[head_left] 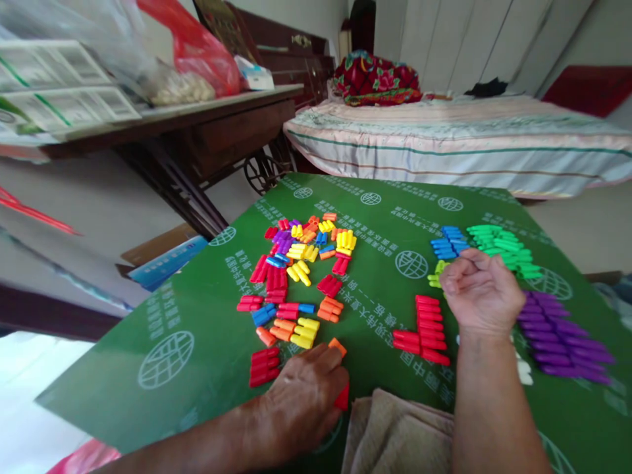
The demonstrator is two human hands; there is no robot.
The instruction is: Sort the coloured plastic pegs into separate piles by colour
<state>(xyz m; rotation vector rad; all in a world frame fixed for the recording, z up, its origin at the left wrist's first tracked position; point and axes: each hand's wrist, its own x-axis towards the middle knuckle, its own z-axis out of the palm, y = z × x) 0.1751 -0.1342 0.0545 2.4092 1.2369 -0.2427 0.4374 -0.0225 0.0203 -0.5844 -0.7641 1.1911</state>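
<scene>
Small bullet-shaped plastic pieces that look like pen caps lie on a green board. My left hand is palm down at the near edge of a mixed group, fingers curled, with a red cap showing at its side. An orange cap pokes out beyond its knuckles. My right hand is turned palm up, fingers folded in; whatever is in them is hidden. Around it lie blue caps, green caps, yellow-green caps, purple caps, red caps and partly covered white caps.
The green board has printed globes and lettering. A brown cloth lies at its near edge. Beyond stands a bed with a striped sheet. At left, a wooden sewing table carries boxes and plastic bags.
</scene>
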